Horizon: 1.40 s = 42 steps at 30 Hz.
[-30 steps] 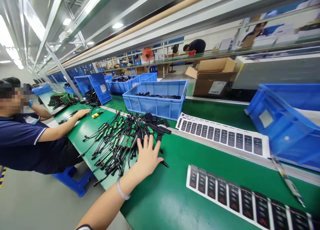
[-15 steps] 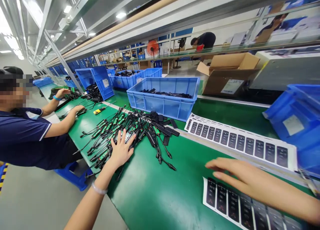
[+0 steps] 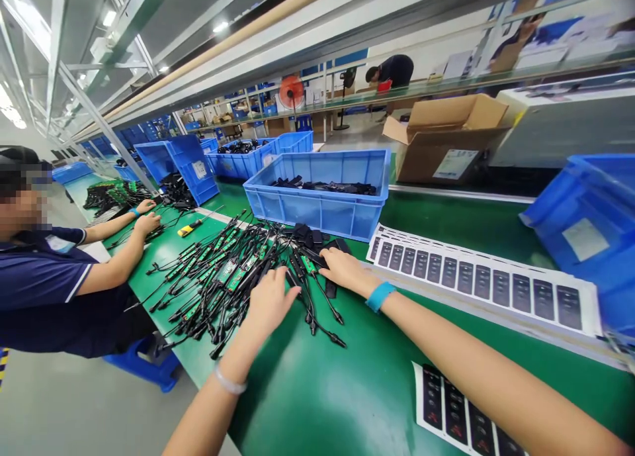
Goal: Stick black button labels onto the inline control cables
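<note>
My left hand (image 3: 270, 302) is over the near right side of a heap of cabled green circuit boards (image 3: 225, 271). Its thumb stands apart from the bent fingers, and I see nothing held in it. At the heap's right edge, my right hand (image 3: 347, 271) has its fingertips closed on the end of a long black plastic casing (image 3: 311, 255). A cabled casing (image 3: 294, 289) lies between my two hands, its leads trailing toward me. Flat black pieces (image 3: 331, 288) lie partly under the right hand.
Behind the heap stands a blue bin (image 3: 317, 208) of black parts. Label sheets (image 3: 476, 280) lie to the right, another sheet (image 3: 454, 403) under my right forearm. A yellow-handled tool (image 3: 189, 228) lies left. A co-worker (image 3: 54, 271) sits at the left; a cardboard box (image 3: 441, 151) stands behind.
My right hand has swung left from above the near label sheet to the heap's right edge and closed on a casing. My left hand has shifted right, its spread fingers now bent.
</note>
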Motion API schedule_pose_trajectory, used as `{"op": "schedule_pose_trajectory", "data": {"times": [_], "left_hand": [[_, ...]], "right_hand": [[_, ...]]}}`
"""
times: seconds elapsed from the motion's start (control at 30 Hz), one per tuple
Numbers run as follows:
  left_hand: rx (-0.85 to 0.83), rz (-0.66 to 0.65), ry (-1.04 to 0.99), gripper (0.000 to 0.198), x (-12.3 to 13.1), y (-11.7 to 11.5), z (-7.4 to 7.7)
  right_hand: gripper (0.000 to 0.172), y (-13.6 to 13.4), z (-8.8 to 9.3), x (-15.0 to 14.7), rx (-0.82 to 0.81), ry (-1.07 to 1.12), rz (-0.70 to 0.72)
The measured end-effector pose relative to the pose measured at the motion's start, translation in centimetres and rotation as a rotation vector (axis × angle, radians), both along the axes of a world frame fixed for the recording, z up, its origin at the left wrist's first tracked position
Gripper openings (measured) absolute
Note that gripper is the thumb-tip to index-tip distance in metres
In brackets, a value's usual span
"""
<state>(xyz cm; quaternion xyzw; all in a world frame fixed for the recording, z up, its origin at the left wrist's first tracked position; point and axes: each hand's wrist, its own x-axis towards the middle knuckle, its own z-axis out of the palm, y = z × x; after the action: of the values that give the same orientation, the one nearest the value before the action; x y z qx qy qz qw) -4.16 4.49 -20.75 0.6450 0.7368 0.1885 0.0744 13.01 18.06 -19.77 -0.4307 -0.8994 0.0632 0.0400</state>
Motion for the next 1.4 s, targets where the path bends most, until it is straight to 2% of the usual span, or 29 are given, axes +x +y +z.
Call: {"op": "schedule_pose_trajectory", "data": {"times": [0.07,0.13,0.23,0.3,0.4,0.47,0.57,0.63,0.73,0.8,0.93,1.07,1.23,1.3,1.4], "left_hand": [[-0.038,0.029,-0.093,0.067,1.8,1.5,-0.5],[-0.049,0.047,-0.225,0.076,1.9,2.6,-1.4],[-0.043,0.044,-0.543,0.085,-0.1,3.1,-2.3],[-0.018,0.039,-0.815,0.078,-1.9,2.6,-2.1],[0.097,0.027,-1.185,0.049,-3.6,1.4,-0.4],[0.191,0.010,-1.355,0.041,-3.8,0.8,1.3],[0.281,-0.039,-1.706,0.048,-2.5,0.4,3.4],[0.248,-0.075,-1.891,0.058,-0.8,0.3,3.7],[0.121,-0.109,-1.898,0.064,2.0,0.4,2.7],[0.065,-0.135,-1.880,0.065,3.3,0.5,1.6],[0.006,-0.139,-1.859,0.067,4.4,0.5,0.0],[-0.052,-0.102,-1.865,0.069,4.7,0.2,-0.4],[-0.129,-0.118,-1.815,0.078,5.0,0.0,-0.4],[-0.116,-0.139,-1.778,0.078,5.1,-0.1,-0.3],[-0.089,-0.194,-1.694,0.072,5.4,-0.2,-0.4]], "right_hand": [[0.028,0.1,-0.3,0.4,-0.015,0.010,-0.025],[0.029,0.3,-0.5,1.0,-0.035,0.027,-0.047],[0.034,0.8,-0.8,1.8,-0.073,0.071,-0.060],[0.027,1.3,-1.1,2.2,-0.100,0.099,-0.059],[0.017,1.7,-1.4,2.3,-0.135,0.133,-0.049],[0.018,1.6,-1.4,2.2,-0.148,0.162,-0.048],[0.015,0.9,-1.1,2.3,-0.149,0.242,-0.072],[0.010,0.1,-0.7,2.7,-0.146,0.326,-0.092],[0.006,-1.1,-0.4,3.8,-0.205,0.475,-0.098],[0.012,-1.9,-0.5,4.7,-0.263,0.565,-0.104],[0.018,-2.7,-1.2,6.2,-0.233,0.649,-0.143],[0.011,-3.1,-1.6,6.8,-0.106,0.648,-0.126],[0.023,-4.0,-1.3,6.9,-0.027,0.712,-0.110],[0.029,-4.6,-1.0,7.2,-0.098,0.776,-0.130],[0.042,-5.9,0.0,7.8,-0.331,1.006,-0.195]]}}
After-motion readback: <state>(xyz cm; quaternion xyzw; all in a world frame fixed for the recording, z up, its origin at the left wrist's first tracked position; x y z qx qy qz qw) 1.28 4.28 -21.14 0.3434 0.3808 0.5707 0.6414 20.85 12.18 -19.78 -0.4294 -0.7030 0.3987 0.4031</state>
